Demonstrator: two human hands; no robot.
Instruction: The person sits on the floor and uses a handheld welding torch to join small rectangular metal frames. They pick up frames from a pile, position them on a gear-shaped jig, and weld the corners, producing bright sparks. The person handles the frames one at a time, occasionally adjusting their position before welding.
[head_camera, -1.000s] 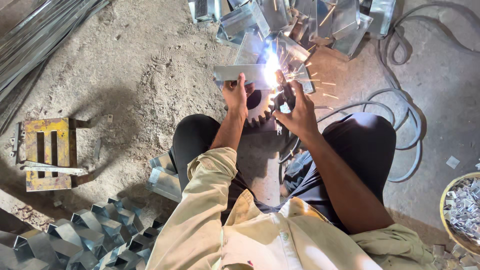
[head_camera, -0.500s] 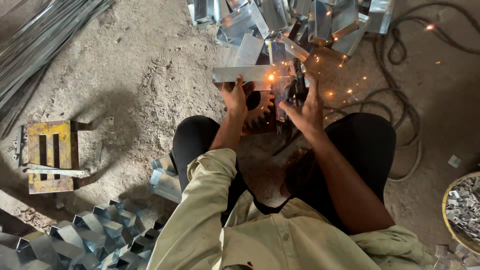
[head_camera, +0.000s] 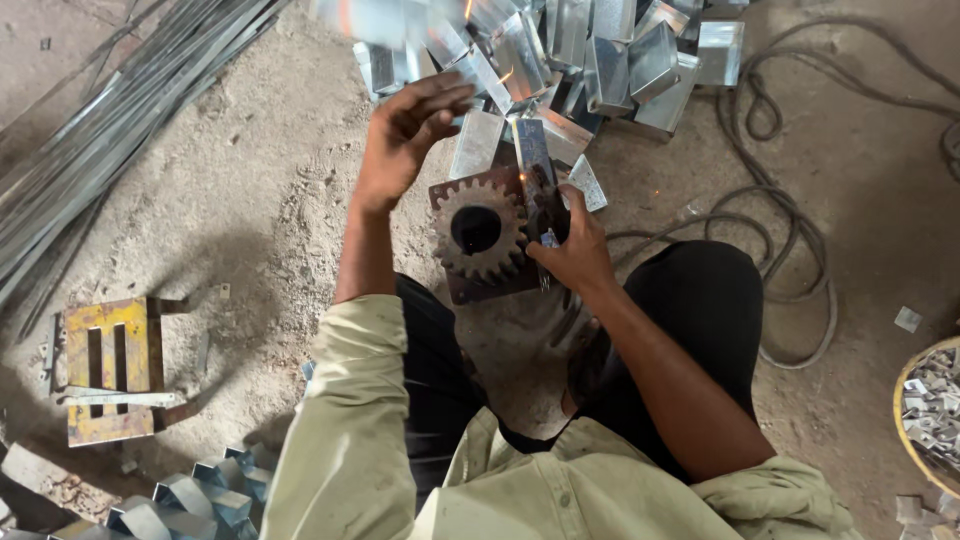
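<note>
Left hand (head_camera: 405, 135) lifts blurred metal piece (head_camera: 385, 20); right hand (head_camera: 570, 255) hides tool.

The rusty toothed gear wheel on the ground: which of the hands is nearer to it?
Right. The right hand sits at the rusty toothed gear wheel, its right edge; the left hand is raised above it, apart.

Our 2 hands on the ground, with parts all around

We have the gear plate (head_camera: 480, 235) between our left hand (head_camera: 405, 135) and right hand (head_camera: 570, 255); bent metal pieces (head_camera: 600, 60) lie beyond both, cables (head_camera: 790, 230) right, strips (head_camera: 110, 120) far left.
</note>
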